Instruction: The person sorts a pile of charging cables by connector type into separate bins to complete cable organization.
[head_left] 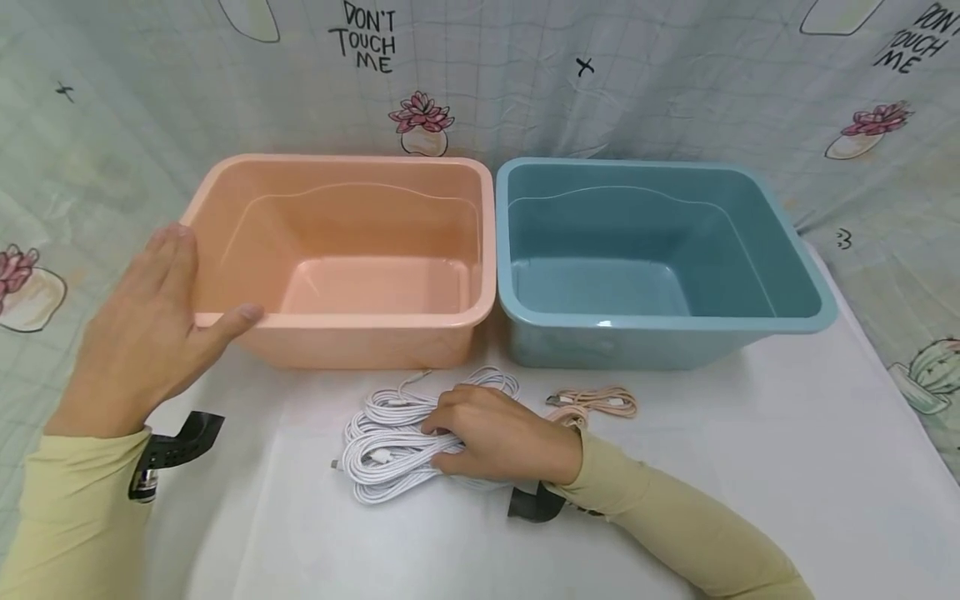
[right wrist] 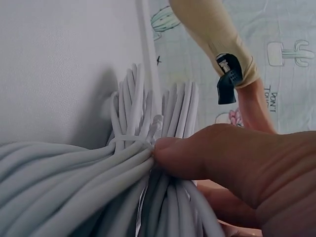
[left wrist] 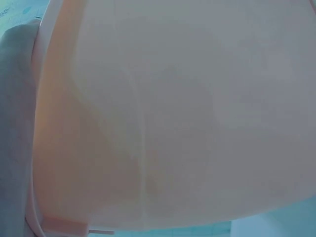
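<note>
My left hand [head_left: 150,325] rests at the left front corner of a peach plastic tub [head_left: 360,343]. Its fingers lie straight along the rim, and the thumb reaches over the front edge. The left wrist view shows the tub's wall [left wrist: 187,123] close up, with part of the hand [left wrist: 17,128] at the left. On the table, my right hand [head_left: 498,429] grips a coiled white cable [head_left: 390,458], thumb and fingers around its tied middle. Another white coil [head_left: 397,406] lies right behind it. In the right wrist view, the thumb [right wrist: 197,150] presses beside the tie [right wrist: 131,139].
A teal tub [head_left: 600,343] stands right beside the peach one. Peach-coloured cables [head_left: 607,402] lie in front of it, partly hidden by my right wrist. A white cloth [head_left: 375,550] covers the table, and a printed curtain [head_left: 510,75] hangs behind.
</note>
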{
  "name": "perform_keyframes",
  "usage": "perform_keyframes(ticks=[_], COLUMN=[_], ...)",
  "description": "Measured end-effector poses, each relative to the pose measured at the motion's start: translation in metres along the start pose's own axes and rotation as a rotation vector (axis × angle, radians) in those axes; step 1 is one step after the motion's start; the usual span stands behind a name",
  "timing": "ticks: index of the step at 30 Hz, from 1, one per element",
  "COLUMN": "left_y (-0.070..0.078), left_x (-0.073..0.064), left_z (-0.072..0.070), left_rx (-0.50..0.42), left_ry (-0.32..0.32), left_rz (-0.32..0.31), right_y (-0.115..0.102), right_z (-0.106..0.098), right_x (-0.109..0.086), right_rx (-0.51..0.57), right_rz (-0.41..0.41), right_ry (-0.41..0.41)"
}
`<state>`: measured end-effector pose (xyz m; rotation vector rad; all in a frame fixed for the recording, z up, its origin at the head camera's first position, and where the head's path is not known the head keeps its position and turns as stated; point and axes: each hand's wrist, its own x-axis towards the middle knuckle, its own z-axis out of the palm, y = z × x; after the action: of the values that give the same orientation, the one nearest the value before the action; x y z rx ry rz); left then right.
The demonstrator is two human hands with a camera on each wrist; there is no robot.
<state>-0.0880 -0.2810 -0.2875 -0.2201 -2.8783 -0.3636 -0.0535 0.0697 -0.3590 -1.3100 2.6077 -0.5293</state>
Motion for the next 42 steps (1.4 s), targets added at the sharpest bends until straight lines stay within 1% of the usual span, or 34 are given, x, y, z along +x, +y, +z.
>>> perform_keyframes(ticks=[8,12,14,17,20,23,29,31,36,42], left_y=[-0.002,-0.001,0.0,0.002,0.004,0.004,0.001,0.0,-0.001,0.001], left_x=[0.0,0.0,0.001,0.003,0.002,-0.002,-0.007,-0.007,-0.007,-0.004], left_z=[0.0,0.0,-0.002,-0.003,0.0,0.002,0.004,0.005,0.006,0.007], left_rx=[-0.006,-0.011,-0.005,-0.019,-0.039,-0.048,-0.048,-0.055,-0.063,-0.046], left_ry=[-0.014,-0.02,-0.019,0.011,0.048,0.06,0.062,0.077,0.091,0.07], left_rz=[-0.013,-0.013,-0.012,0.007,0.014,0.003,-0.024,-0.019,-0.013,-0.025], right_y=[-0.001,0.0,0.0,0.0,0.002,0.004,0.005,0.006,0.007,0.008], right_z=[-0.003,-0.003,-0.004,-0.007,-0.01,-0.012,-0.016,-0.017,-0.02,-0.024], right_x=[0.0,-0.002,-0.003,-0.005,-0.005,-0.005,-0.005,-0.004,-0.004,-0.008], right_rx=[-0.037,-0.054,-0.052,-0.044,-0.045,-0.044,-0.023,-0.015,-0.018,-0.007], right_rz=[-0.021,-0.053,-0.078,-0.119,-0.154,-0.173,-0.19,-0.189,-0.172,-0.181], right_ry=[0.022,0.078,0.115,0.155,0.178,0.2,0.25,0.25,0.255,0.321])
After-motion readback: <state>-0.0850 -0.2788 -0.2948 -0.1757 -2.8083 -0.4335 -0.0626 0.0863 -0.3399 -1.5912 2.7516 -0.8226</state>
